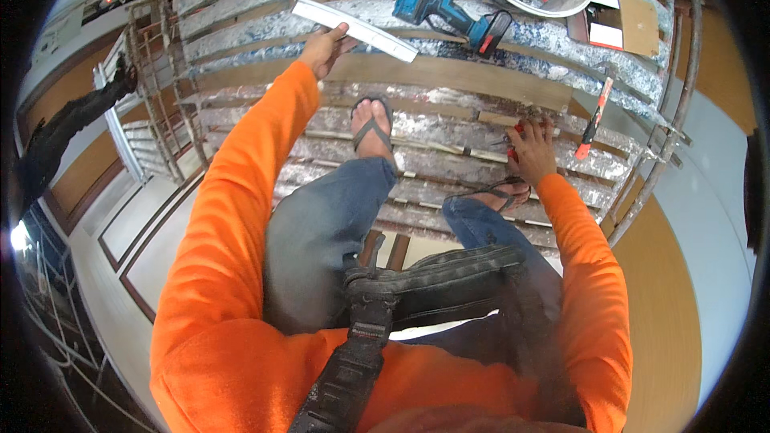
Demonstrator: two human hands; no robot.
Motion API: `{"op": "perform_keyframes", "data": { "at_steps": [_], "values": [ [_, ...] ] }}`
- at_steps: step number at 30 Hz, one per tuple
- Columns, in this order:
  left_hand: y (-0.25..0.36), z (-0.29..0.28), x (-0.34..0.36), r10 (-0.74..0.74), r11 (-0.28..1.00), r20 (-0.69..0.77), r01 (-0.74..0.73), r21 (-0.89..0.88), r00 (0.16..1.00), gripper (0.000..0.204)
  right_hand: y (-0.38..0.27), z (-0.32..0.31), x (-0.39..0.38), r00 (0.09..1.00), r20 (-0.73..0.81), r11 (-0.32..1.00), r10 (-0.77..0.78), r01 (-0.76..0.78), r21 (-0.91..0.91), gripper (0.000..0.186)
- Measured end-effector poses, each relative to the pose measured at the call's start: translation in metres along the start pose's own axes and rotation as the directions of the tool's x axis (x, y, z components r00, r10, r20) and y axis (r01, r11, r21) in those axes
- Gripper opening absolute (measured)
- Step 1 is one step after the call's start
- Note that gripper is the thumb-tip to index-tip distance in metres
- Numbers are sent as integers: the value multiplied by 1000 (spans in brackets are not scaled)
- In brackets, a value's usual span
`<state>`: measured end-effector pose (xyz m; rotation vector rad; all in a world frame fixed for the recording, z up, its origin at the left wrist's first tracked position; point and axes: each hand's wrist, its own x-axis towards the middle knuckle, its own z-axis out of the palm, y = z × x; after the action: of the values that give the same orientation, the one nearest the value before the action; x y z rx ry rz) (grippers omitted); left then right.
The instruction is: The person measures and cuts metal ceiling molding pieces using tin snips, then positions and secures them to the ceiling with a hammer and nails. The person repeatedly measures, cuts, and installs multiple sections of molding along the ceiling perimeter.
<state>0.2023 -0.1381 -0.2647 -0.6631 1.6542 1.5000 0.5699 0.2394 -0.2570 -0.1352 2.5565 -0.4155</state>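
My left hand [324,50] is closed on the left part of a white metal strip [357,29], thumb on top, held slantwise over the planks. My right hand [532,148] reaches down to the slats beside my right foot, its fingers curled around a red-handled tool [513,140]. Most of that tool is hidden, so its kind does not show. To the right of this hand lies a slim patterned tool [593,119] with a red end. Beyond the strip a blue and black cordless drill [451,8] rests on its side.
I am on a paint-spattered slatted platform [433,96] with gaps between its planks. A round metal basin [553,4] with tools in it stands at the far right, next to an opened cardboard box [634,24]. Scaffold poles [654,168] edge the right side. A black bag [449,281] hangs at my waist.
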Motion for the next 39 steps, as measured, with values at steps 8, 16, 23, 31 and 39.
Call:
{"op": "perform_keyframes", "data": {
  "at_steps": [8,16,23,31,39],
  "values": [
    [-9,-33,35,43,995,151,-29,-92,988,45,11,23,-2,990,-123,997,-69,66,-29,72],
    [10,-23,55,68,983,140,-90,160,988,46,11,23,0,964,-225,989,144,-134,57,80],
    [17,-36,71,111,700,8,-84,709,994,55,1,23,3,965,-243,993,102,-112,-27,87],
    [73,21,35,347,557,121,-308,771,930,46,30,-16,6,958,-283,995,-51,72,65,62],
    [201,231,-42,532,-172,813,-911,376,235,26,106,-79,-46,799,-410,897,441,-412,161,61]
  ]
}}
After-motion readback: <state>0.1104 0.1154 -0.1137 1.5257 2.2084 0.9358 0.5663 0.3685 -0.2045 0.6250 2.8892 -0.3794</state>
